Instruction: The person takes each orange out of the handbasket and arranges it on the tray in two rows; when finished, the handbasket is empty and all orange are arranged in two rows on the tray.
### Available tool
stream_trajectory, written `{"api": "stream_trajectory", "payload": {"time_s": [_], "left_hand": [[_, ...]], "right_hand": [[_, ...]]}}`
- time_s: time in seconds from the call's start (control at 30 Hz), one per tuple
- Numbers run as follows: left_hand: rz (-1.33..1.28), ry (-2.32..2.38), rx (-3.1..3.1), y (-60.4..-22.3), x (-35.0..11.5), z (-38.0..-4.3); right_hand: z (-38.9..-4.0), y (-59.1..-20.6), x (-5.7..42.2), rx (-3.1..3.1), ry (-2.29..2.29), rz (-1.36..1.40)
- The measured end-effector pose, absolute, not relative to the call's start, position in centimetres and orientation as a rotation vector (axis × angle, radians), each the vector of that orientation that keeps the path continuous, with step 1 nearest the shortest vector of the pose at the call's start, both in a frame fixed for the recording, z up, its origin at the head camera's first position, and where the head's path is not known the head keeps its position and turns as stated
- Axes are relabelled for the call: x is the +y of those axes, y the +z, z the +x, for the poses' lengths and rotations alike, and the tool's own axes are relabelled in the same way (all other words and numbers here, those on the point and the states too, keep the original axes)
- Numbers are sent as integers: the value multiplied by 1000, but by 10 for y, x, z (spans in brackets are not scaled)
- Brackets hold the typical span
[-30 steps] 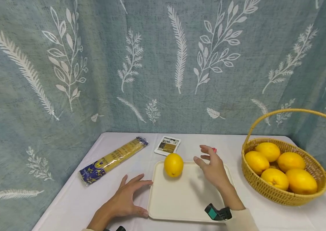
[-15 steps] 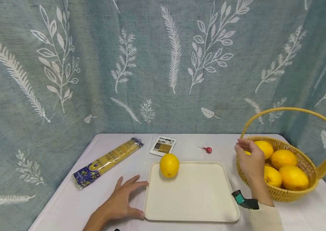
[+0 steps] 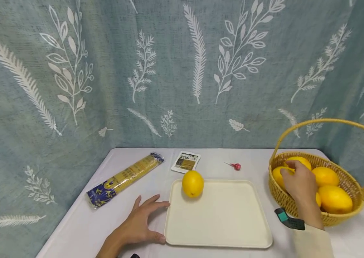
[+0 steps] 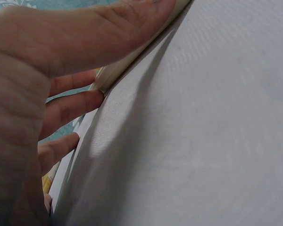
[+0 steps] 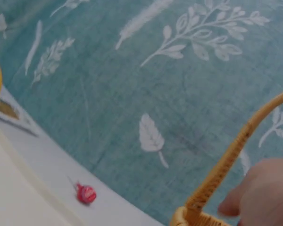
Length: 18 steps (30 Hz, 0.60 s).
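Note:
In the head view, my left hand (image 3: 140, 224) lies at the left side of a cream tray (image 3: 223, 218), fingers spread, with thumb and fingertips at its edge. The left wrist view shows the thumb along the tray's rim (image 4: 125, 68). A yellow lemon (image 3: 193, 184) sits in the tray's far left corner. My right hand (image 3: 302, 184) is over a wicker basket (image 3: 297, 211), thumb and index finger apart, overlapping the lemons (image 3: 334, 199) inside. Its other fingers are mostly hidden. At the lower right of the right wrist view, that hand appears beside the basket's handle (image 5: 240, 141).
A blue-and-gold pack of spaghetti (image 3: 125, 179) lies at the left of the white-covered table. Behind the tray are a small white-and-brown sachet (image 3: 186, 162) and a red lollipop (image 3: 237, 166). The basket's tall handle (image 3: 333, 120) arches up at the right. A leaf-patterned curtain (image 3: 175, 71) hangs behind.
My right hand has moved right from above the tray to over the lemons in the basket, uncovering the lollipop. The left hand has stayed at the tray's edge.

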<state>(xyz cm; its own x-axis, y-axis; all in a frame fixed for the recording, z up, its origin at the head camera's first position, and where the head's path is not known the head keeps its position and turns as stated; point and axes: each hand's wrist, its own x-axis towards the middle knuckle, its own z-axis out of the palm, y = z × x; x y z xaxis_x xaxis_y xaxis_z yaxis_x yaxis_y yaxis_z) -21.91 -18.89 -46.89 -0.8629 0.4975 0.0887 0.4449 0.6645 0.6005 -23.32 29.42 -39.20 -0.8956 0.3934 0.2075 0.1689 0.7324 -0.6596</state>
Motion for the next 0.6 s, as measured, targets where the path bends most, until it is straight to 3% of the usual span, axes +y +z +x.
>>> {"api": "stream_trajectory", "payload": {"time_s": [0.6], "left_hand": [[803, 976, 2819, -471, -187, -222]], "right_hand": [[-254, -379, 315, -3123, 622, -187]]}}
